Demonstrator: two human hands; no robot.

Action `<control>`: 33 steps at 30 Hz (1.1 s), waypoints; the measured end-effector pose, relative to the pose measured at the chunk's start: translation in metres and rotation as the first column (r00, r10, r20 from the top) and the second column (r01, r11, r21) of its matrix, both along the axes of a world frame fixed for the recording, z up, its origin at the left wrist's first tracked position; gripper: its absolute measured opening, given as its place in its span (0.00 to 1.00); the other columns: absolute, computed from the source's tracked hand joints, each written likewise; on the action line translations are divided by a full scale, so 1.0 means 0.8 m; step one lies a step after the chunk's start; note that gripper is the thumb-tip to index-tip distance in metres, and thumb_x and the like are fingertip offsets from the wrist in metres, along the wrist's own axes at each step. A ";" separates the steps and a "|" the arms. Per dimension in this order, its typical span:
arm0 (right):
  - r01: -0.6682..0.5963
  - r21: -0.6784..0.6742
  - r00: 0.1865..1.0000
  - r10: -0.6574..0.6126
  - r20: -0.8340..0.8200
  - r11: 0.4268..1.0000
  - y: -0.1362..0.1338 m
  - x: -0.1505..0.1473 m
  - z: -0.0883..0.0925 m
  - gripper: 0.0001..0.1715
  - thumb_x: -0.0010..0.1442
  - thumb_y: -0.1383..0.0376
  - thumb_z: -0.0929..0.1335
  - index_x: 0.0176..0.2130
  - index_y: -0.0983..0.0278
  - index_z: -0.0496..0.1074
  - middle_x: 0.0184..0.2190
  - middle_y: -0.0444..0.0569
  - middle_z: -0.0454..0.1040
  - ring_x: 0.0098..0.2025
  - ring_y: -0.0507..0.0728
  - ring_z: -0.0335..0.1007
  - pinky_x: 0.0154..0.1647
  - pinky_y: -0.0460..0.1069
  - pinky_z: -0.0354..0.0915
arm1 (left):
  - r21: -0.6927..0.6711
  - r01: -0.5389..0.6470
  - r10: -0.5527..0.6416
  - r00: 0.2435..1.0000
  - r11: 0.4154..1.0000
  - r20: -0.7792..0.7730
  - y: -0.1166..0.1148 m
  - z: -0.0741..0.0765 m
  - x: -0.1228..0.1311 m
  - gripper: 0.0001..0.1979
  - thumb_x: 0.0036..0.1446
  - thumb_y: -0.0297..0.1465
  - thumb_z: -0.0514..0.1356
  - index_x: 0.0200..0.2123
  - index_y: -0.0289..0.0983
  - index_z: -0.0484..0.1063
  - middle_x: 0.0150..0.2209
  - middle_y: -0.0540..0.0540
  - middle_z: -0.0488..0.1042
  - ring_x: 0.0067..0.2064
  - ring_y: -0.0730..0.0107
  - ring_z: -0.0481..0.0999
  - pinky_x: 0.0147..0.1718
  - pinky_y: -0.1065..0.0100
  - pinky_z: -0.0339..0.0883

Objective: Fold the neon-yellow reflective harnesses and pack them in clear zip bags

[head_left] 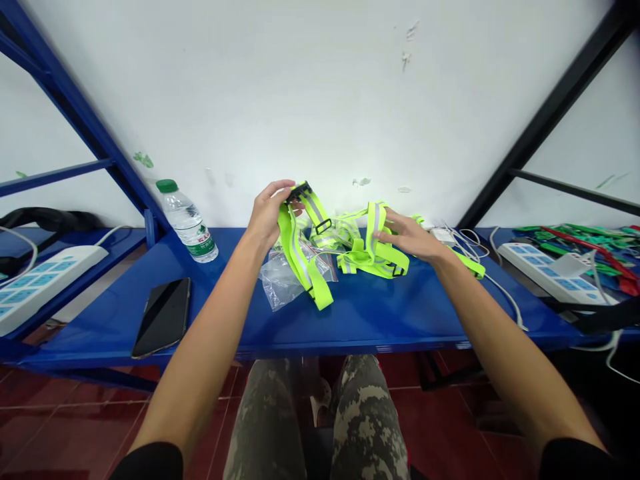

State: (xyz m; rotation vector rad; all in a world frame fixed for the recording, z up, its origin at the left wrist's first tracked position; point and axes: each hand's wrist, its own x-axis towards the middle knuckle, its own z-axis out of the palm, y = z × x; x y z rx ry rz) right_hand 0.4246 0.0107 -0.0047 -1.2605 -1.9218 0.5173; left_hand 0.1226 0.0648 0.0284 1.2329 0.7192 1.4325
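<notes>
**Left hand (270, 215) pinches a black buckle (300, 191) on a lime reflective harness (305, 267)**

The harness drops from those curled fingers onto a blue steel shelf (380, 320), its silver-striped strap lying across a clear zip bag (277, 283). A second lime harness (373, 257) lies just to the right, under the right hand (407, 235), whose fingers are spread on the webbing; whether they grip, I cannot tell. The straps look interlaced, so a hard pull could tighten a snag or drag the bag along. A slack pinch could let the buckle slip. A loose end could catch the white cables (500, 288), and a wide swing could tip the water bottle (187, 223) or knock the phone (163, 317).
</notes>
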 end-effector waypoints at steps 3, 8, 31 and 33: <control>-0.008 0.037 0.958 0.019 -0.286 0.999 -0.002 -0.001 0.005 0.39 0.56 0.49 0.70 0.64 0.54 0.61 0.61 0.51 0.67 0.56 0.63 0.69 0.50 0.60 0.72 | -0.034 0.037 -0.034 0.995 0.999 0.098 0.004 0.005 -0.009 0.11 0.53 0.32 0.62 0.41 0.43 0.71 0.29 0.51 0.74 0.30 0.73 0.75 0.34 0.69 0.71; -0.185 -0.139 0.978 0.169 -0.122 0.973 -0.012 0.010 0.021 0.27 0.56 0.46 0.70 0.49 0.57 0.77 0.53 0.50 0.75 0.57 0.65 0.69 0.56 0.60 0.67 | -0.039 0.015 -0.009 0.991 0.999 0.136 0.019 0.006 -0.025 0.12 0.57 0.34 0.60 0.45 0.45 0.72 0.30 0.51 0.76 0.33 0.72 0.75 0.36 0.69 0.71; 0.233 0.108 0.955 -0.248 0.161 0.966 0.056 0.063 0.029 0.19 0.47 0.68 0.73 0.42 0.66 0.74 0.43 0.55 0.77 0.38 0.60 0.74 0.43 0.57 0.71 | 0.040 0.116 -0.121 0.977 0.992 0.174 -0.026 0.047 -0.023 0.24 0.50 0.30 0.69 0.52 0.44 0.72 0.40 0.46 0.76 0.33 0.74 0.76 0.26 0.74 0.66; 0.307 0.324 0.947 -0.255 -0.195 0.895 0.052 0.069 0.057 0.25 0.50 0.70 0.70 0.50 0.66 0.71 0.50 0.57 0.73 0.43 0.58 0.74 0.42 0.54 0.71 | 0.052 0.094 -0.102 0.975 0.994 0.199 -0.019 0.049 -0.028 0.16 0.54 0.35 0.67 0.46 0.42 0.74 0.36 0.47 0.76 0.27 0.77 0.74 0.22 0.75 0.64</control>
